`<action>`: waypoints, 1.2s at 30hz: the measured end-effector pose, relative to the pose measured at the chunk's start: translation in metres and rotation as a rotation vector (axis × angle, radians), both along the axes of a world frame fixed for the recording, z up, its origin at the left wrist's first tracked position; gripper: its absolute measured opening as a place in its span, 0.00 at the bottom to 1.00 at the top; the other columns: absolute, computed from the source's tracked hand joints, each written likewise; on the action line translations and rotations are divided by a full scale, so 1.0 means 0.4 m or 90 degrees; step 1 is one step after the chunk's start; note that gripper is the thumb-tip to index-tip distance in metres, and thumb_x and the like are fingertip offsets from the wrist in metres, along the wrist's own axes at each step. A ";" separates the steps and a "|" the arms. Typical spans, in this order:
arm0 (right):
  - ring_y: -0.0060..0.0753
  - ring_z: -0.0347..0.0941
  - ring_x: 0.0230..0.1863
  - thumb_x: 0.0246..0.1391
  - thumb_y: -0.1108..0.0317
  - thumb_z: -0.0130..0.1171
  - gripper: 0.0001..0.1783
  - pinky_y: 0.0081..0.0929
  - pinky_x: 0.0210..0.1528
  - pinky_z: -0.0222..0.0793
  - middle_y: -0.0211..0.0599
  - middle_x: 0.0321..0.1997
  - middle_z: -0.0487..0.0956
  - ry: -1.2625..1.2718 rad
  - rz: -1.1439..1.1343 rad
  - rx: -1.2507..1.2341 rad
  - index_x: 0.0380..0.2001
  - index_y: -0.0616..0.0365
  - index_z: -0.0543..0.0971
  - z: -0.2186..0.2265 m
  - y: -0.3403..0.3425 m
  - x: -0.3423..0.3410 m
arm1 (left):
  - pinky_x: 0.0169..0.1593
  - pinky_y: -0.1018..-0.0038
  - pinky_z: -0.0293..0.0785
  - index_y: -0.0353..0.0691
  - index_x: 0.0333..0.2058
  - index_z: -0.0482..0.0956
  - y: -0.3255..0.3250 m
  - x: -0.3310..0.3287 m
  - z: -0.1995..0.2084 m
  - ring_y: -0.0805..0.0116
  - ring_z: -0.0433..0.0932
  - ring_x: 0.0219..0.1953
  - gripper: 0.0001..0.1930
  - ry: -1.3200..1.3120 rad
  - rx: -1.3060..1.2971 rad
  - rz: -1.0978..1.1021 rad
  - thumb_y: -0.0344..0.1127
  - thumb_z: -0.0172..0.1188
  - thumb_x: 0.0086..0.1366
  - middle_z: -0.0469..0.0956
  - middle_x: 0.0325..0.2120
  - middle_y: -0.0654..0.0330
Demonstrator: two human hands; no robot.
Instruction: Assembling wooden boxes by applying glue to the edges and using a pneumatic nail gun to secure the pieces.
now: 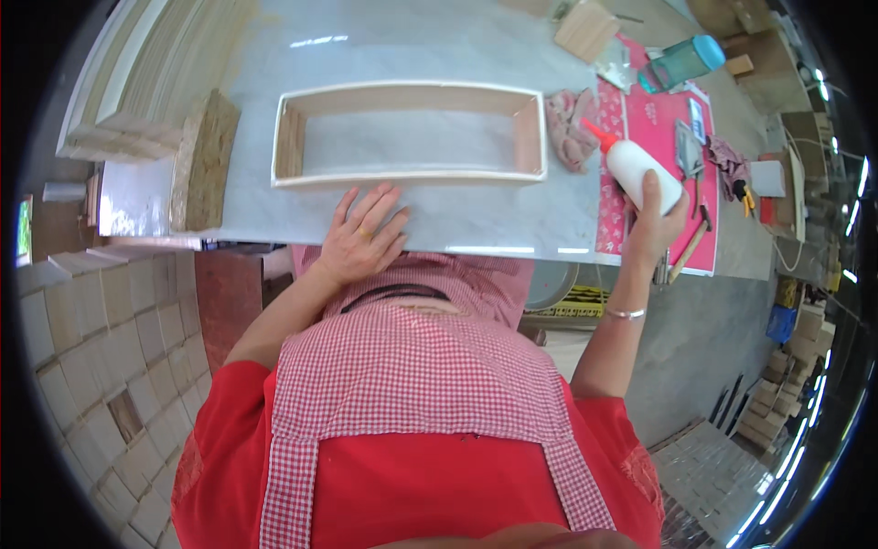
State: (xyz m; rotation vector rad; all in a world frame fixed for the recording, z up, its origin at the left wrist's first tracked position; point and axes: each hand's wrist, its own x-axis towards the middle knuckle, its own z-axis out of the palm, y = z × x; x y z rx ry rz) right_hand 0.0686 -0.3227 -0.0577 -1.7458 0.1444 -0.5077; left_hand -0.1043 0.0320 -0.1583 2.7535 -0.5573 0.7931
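Note:
A long rectangular wooden frame point(412, 177), pale and without a visible bottom, lies on the grey-white tabletop point(393, 55) in front of me. My left hand point(363, 236) rests at the table's near edge, just below the frame's near side, fingers stretched out and holding nothing. To the right, my right hand point(660, 215) is wrapped round a white squeeze bottle point(640, 174) with a red nozzle. The bottle tilts, its nozzle pointing up and left toward a crumpled pinkish cloth point(572, 130) beside the frame's right end.
Stacked pale boards point(137, 73) and a chipboard block point(206, 165) stand at the left. On the right lies a pink mat point(631, 119) with a hammer point(692, 242). A teal bottle point(681, 64) and a wooden block point(586, 31) are farther back.

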 end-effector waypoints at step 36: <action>0.63 0.49 0.73 0.40 0.25 0.61 0.66 0.53 0.69 0.54 0.69 0.73 0.46 0.960 -0.599 -0.099 0.69 0.65 0.51 -0.445 -0.430 -0.628 | 0.63 0.47 0.58 0.40 0.51 0.73 0.047 0.012 -0.032 0.40 0.60 0.65 0.23 0.018 0.035 -0.072 0.38 0.63 0.57 0.62 0.62 0.44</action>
